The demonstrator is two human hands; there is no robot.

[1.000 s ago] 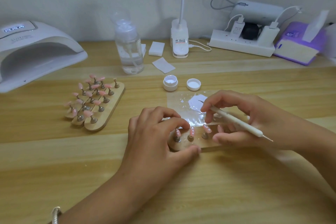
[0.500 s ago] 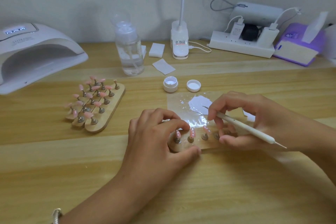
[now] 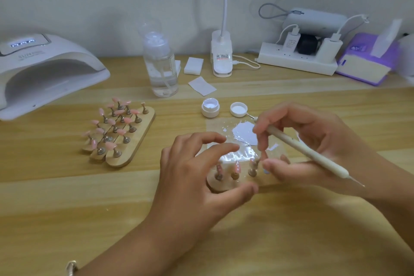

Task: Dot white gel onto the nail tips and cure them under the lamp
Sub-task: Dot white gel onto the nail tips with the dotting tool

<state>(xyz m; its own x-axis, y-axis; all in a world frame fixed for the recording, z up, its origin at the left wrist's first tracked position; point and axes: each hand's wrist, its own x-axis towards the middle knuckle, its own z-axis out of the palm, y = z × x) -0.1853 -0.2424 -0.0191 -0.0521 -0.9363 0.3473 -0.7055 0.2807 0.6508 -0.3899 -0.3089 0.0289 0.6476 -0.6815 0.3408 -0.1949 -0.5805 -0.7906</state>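
wooden nail stand [image 3: 224,186] is being steadied on the table [image 3: 67,197] by the left hand [image 3: 197,177]: the thumb is being pressed against the stand's near edge, while the curled fingers are being held over its far side, so the left end is being gripped. pink nail tips [image 3: 235,166] are being carried upright on small pegs along the stand, between the two hands.

dotting tool [image 3: 307,150] is being pinched by the right hand [image 3: 313,139], with thumb and fingers closed round its pale shaft. its far point is being aimed up and left, close to the lid [image 3: 238,110], and its near point is being left sticking out past the hand to the right. the lower fingers of this hand are being kept just beside the third peg.

white gel [image 3: 244,135] is being kept as a patch on a clear sheet [image 3: 215,127] just behind the stand. the open gel jar [image 3: 210,108] is being left beside its lid, behind the sheet. the curing lamp [image 3: 51,69] is being kept at the far left, well apart, its display lit. more stands of pink tips [image 3: 125,139] are being kept between lamp and hands. a pump bottle [image 3: 160,63], a power strip [image 3: 295,64] and a purple tissue pack [image 3: 367,65] are being kept along the wall.
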